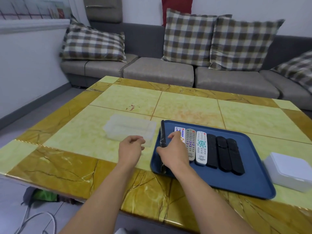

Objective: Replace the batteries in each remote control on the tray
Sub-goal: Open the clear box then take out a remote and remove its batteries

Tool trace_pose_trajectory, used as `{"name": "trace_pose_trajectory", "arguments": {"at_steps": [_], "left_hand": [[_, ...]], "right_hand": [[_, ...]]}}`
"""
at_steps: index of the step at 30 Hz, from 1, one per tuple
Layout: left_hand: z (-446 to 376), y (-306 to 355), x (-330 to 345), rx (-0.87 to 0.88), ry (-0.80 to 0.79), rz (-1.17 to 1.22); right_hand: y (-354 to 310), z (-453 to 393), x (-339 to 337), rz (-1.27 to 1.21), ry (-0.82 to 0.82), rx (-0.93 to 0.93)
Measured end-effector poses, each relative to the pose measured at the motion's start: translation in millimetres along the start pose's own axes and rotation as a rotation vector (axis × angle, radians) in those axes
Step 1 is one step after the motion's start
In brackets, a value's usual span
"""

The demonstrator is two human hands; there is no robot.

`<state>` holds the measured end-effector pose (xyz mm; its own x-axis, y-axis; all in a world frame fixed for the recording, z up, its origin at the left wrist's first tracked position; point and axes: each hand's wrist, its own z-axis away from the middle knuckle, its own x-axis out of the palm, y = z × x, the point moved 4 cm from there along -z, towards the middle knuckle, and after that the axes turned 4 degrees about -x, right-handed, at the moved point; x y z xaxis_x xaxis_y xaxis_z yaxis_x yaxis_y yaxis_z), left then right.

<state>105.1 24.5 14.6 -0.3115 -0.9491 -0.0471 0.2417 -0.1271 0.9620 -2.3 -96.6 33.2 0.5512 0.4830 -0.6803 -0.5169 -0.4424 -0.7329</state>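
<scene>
— Tray? 
— Blue tray at four o'clock on the tiled table, holding a row of remotes: white remote, grey remote, three black remotes.

— Right hand? 
— Right hand over the tray's nine o'clock edge, curled round a slim black remote tipped on edge.

— Left hand? 
— Left hand apart, hovering loosely curled, holding nothing, just beside a clear plastic box. White box at three o'clock of the tray.

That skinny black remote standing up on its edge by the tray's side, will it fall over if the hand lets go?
Probably. The black remote stands on its narrow edge, leaning on the blue tray rim, so it would likely tip flat. It looks stiff, not floppy. Its shiny surface may be slippery in the right hand.
</scene>
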Motion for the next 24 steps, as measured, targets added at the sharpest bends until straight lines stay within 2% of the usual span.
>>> {"name": "trace_pose_trajectory", "arguments": {"at_steps": [4, 9, 17, 19, 24], "left_hand": [[-3, 0, -11, -0.016, -0.011, 0.030], [-7, -9, -33, 0.136, 0.049, -0.179], [-18, -13, -63, 0.167, 0.094, -0.230], [-21, -15, -67, 0.160, 0.101, -0.225], [-30, -18, -71, 0.134, 0.143, -0.227]], "right_hand": [[-4, -5, 9, 0.046, -0.006, -0.006], [-10, -11, 19, 0.067, 0.002, -0.023], [-18, -10, 30, 0.157, 0.046, -0.077], [-25, -5, 27, 0.280, 0.087, -0.147], [-69, -6, 34, 0.522, 0.153, -0.494]]}}
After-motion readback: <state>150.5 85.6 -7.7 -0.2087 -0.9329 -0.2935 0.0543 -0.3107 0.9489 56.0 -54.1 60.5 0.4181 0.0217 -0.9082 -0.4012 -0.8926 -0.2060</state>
